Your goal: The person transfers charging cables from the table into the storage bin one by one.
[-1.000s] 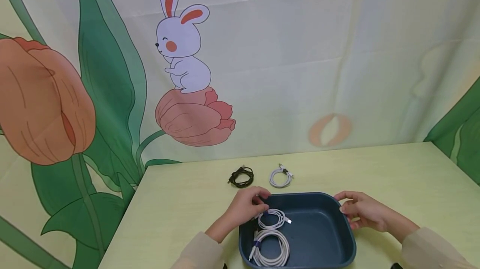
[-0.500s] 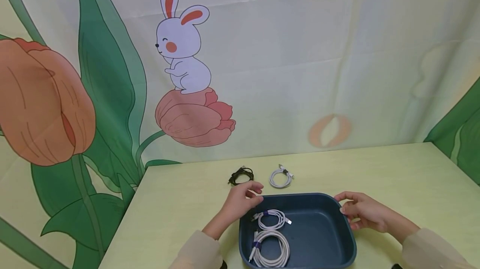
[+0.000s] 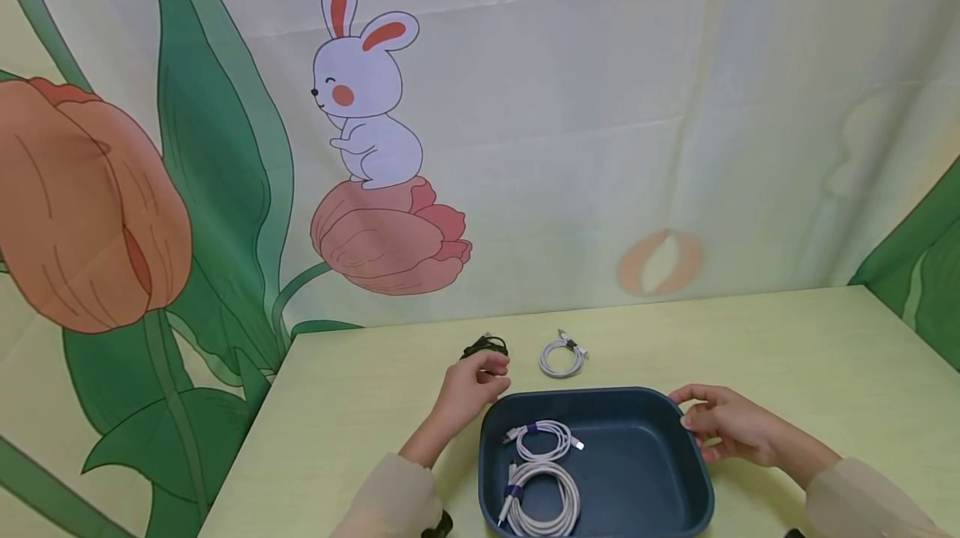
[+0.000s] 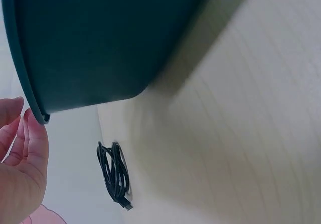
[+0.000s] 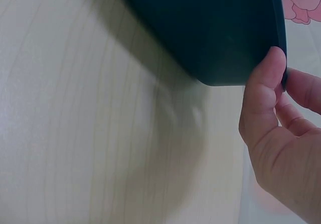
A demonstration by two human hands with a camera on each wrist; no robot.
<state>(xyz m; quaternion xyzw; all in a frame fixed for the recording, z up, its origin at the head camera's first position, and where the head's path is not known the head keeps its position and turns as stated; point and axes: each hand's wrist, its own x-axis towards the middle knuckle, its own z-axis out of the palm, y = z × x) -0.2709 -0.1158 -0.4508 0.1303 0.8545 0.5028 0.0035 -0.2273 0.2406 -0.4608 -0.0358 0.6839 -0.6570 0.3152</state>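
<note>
A dark blue rectangular plastic tub point(image 3: 645, 471) stands on the table. Two coiled white cables lie at its left side: a smaller coil point(image 3: 561, 440) behind a larger one point(image 3: 573, 496), each with a purple tie. My right hand point(image 3: 738, 429) pinches the tub's rim at the far right corner, also seen in the right wrist view. Beyond the tub's far left corner hovers my left hand point(image 3: 461, 392), fingers loosely bent and holding nothing. It partly hides a coiled black cable point(image 3: 483, 345), which shows whole in the left wrist view.
Another coiled white cable point(image 3: 561, 357) with a black tie lies behind the tub, to the right of the black one. The pale wood-grain table point(image 3: 795, 346) ends at a printed cloth backdrop point(image 3: 562, 146) with a rabbit and tulips.
My left hand has withdrawn from the smaller white coil in the tub, passed over the rim and moved away left toward the black cable. The right hand has stayed at the corner.
</note>
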